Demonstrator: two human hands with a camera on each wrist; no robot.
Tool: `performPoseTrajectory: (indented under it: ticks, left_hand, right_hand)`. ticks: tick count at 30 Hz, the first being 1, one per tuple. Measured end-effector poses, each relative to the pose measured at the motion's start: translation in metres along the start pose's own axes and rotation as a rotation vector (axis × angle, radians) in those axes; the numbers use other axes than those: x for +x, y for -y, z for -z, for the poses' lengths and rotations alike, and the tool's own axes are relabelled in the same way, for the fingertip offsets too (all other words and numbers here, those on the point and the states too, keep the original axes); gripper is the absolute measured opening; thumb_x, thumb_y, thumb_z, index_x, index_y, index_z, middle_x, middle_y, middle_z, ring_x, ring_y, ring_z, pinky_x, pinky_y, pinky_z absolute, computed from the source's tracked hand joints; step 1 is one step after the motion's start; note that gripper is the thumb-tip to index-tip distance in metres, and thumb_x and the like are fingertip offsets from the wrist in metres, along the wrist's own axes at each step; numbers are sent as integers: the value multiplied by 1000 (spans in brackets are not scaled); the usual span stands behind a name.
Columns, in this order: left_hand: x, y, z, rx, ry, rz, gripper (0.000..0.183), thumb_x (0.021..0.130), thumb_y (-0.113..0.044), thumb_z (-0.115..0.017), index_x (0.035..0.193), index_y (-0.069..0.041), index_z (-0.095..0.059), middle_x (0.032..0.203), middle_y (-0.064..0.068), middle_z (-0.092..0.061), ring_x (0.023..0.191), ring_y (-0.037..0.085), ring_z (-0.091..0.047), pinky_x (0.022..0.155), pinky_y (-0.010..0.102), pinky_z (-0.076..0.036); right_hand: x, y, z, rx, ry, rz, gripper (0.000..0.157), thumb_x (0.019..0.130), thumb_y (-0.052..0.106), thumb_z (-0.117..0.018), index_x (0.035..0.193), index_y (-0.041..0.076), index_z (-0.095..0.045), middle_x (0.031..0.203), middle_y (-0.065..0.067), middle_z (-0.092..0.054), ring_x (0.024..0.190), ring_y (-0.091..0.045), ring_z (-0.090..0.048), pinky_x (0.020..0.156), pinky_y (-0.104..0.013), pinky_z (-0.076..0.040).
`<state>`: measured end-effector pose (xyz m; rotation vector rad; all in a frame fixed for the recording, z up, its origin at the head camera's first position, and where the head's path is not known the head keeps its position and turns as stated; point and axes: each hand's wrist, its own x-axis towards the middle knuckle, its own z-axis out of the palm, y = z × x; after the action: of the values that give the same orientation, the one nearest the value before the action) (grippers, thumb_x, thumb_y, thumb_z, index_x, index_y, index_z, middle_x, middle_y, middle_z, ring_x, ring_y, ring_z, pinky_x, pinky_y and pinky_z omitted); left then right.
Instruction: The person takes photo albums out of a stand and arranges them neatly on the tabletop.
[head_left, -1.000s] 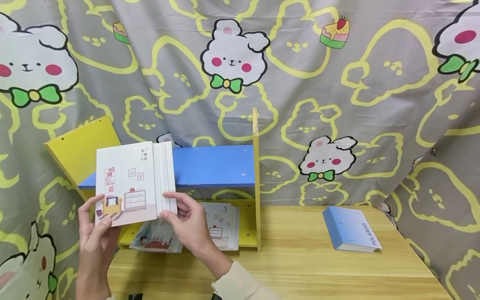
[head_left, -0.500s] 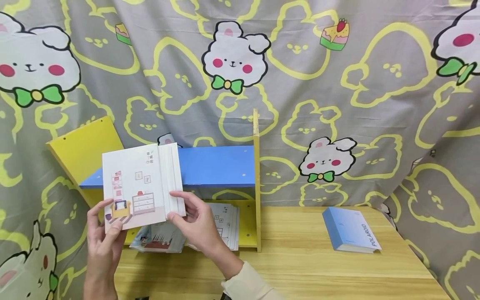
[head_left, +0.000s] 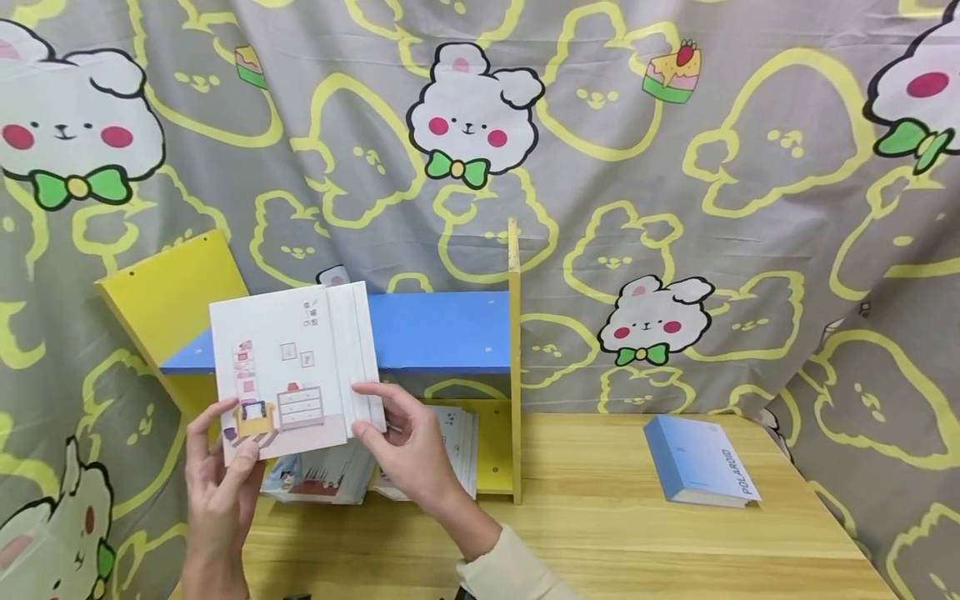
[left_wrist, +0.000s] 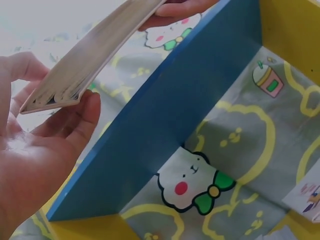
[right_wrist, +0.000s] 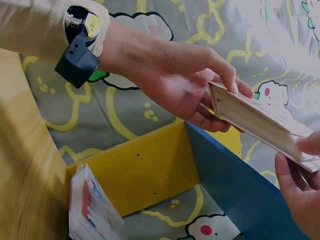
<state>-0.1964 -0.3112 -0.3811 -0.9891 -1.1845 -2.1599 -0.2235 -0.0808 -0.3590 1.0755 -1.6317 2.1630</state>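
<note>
Both hands hold up a white book [head_left: 277,375] in front of the shelf; its cover shows a drawn armchair and chest of drawers. The left hand [head_left: 221,492] grips the lower left corner, thumb on the cover. At the lower right edge, the right hand [head_left: 408,446] pinches the ridged strip of the cover between thumb and fingers. The page block of the book [left_wrist: 95,55] faces the left wrist camera, with the left hand [left_wrist: 40,150] round one end. In the right wrist view, the right hand [right_wrist: 175,80] holds the opposite end of the book [right_wrist: 260,122].
Behind the book stands a yellow shelf with a blue board [head_left: 442,329] and a yellow upright [head_left: 514,375]. Illustrated books [head_left: 318,475] and a similar white book [head_left: 461,450] sit in its lower part. A blue POLAROID book [head_left: 701,458] lies right on the wooden table [head_left: 600,533].
Both hands and the white book have shifted somewhat to the right in the head view. The grip on the book looks the same, and the shelf and the blue book have stayed put.
</note>
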Motion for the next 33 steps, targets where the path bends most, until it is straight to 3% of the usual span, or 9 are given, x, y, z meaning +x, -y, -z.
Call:
performPoseTrajectory:
  ticks: [7,13,28,33]
  left_hand:
    - [1,9,-8,48,64,16,60,96,25,-23,154,8,-18,149,27,-39,126,30,-55,106,36,-51]
    - [-6,7,-13,77,47,14,59,96,25,-25,153,10,-19,146,27,-44,123,29,-58,100,34,-55]
    - [-1,11,-24,124,125,-27,60,91,30,-27,149,16,-22,141,30,-50,122,33,-60,98,37,-56]
    - [-3,11,-27,158,132,-30,60,91,30,-29,149,15,-23,141,29,-51,122,32,-59,97,37,-57]
  right_hand:
    - [-7,5,13,-15,-32,-16,40,98,0,-66,137,11,-63,130,-12,-68,113,-21,-68,84,-30,-61]
    - [-14,7,18,-11,-16,-51,40,99,2,-66,138,11,-62,131,-14,-67,115,-24,-67,89,-32,-60]
    - [-18,13,35,-26,0,17,40,99,1,-64,138,9,-61,131,-16,-66,115,-27,-67,87,-36,-61]
    - [-22,16,38,-15,-3,-4,40,99,2,-64,138,12,-62,132,-14,-65,115,-26,-66,87,-37,-61]
